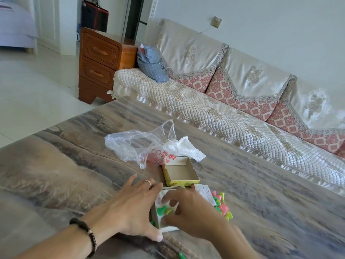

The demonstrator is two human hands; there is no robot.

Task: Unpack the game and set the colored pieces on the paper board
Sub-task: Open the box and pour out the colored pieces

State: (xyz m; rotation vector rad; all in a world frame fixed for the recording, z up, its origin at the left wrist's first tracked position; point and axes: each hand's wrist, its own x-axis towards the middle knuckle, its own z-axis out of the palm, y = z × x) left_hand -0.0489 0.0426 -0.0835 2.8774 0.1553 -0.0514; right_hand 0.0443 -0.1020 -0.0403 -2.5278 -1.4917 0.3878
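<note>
Item: game box being emptied on the desk (261, 184), pieces partly out.

Left hand (134, 208) is lying spread and flat, bracing the box tray (155, 215); right hand (188, 212) is curling loosely over folded white paper (168, 228) inside, fingertips touching, firm grip not confirmable. Colored pieces (223, 206) are heaping just right of the tray, a few green ones inside. Empty lid (180, 171) and plastic bag (141, 144) are sitting behind. Advice: keep the tray steadied, lift the paper slowly, let pieces slide off.
</note>
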